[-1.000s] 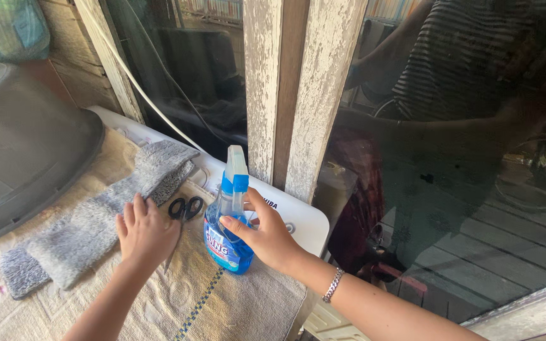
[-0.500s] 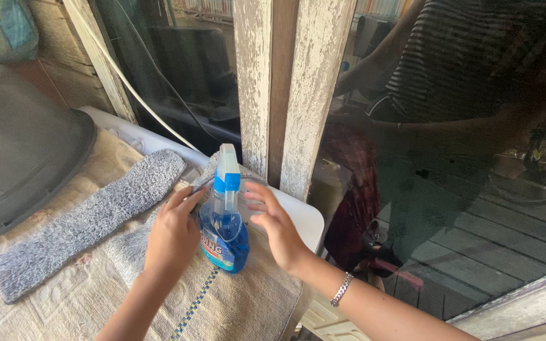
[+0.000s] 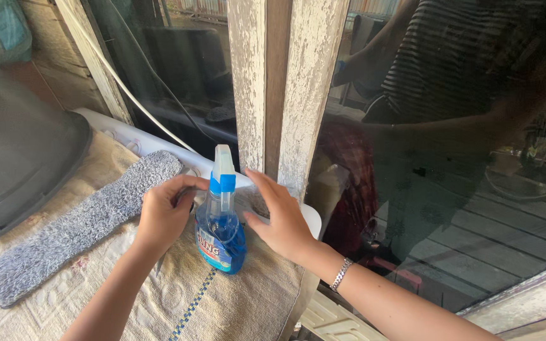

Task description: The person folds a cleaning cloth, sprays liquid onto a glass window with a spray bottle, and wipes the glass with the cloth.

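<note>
A blue spray bottle (image 3: 220,230) with a white and blue trigger head stands upright on a beige cover cloth (image 3: 241,303). My left hand (image 3: 162,218) is just left of the bottle, its fingers curled on the edge of a second grey cloth (image 3: 252,203) that lies behind the bottle. My right hand (image 3: 279,218) rests flat on that cloth to the right of the bottle, fingers spread. A long grey fluffy pad (image 3: 77,224) lies stretched out to the left. The scissors are hidden.
A grey plastic tub (image 3: 20,151) sits upside down at the left. The cover lies on a white appliance top (image 3: 127,136). Behind stand a peeling wooden post (image 3: 285,95) and dark window glass (image 3: 443,189) reflecting a person. A white cable (image 3: 140,104) runs diagonally.
The folded grey pad has been spread out long to the left. My left hand moved from the pad to the bottle's side; my right hand let go of the bottle and lies on the cloth behind it.
</note>
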